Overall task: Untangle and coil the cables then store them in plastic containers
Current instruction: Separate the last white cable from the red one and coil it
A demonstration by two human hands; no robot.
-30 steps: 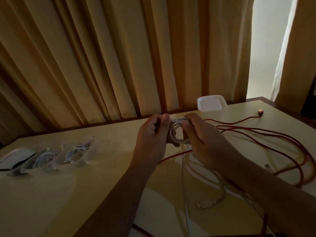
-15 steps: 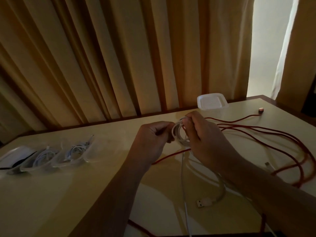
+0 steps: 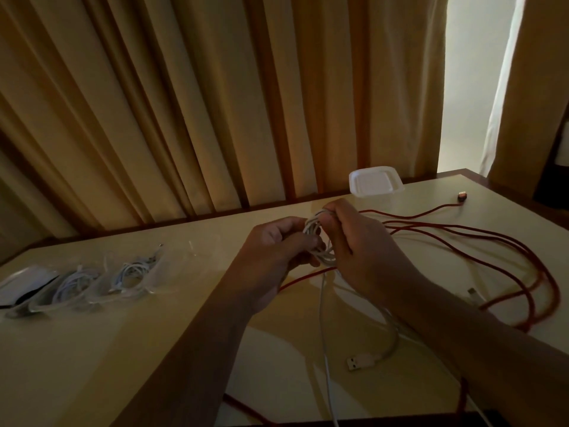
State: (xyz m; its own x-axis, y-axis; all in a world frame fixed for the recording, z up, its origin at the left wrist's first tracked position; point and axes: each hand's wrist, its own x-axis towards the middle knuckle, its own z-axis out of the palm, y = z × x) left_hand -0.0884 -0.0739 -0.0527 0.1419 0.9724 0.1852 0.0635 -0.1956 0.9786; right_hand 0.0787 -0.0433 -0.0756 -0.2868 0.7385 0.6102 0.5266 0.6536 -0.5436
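Observation:
A white cable coil (image 3: pixel 317 238) hangs above the table's middle, held between both hands. My left hand (image 3: pixel 274 254) grips its left side with curled fingers. My right hand (image 3: pixel 360 248) pinches its top and right side. The white cable's loose length trails down toward me, and its USB plug (image 3: pixel 358 362) lies on the table. A long red cable (image 3: pixel 480 241) sprawls in loops over the right half of the table, its plug (image 3: pixel 462 196) at the far right. Clear plastic containers (image 3: pixel 123 278) with coiled white cables inside sit in a row at the left.
A white container lid (image 3: pixel 374 181) rests at the table's far edge by the beige curtains (image 3: pixel 215 103). A second white plug (image 3: pixel 472 293) lies among the red loops. The table (image 3: pixel 92 349) ends in a dark wooden rim at the back.
The left hand slid down the coil's left side and the right hand moved over its top, turning the coil slightly. The loose white cable shifted little.

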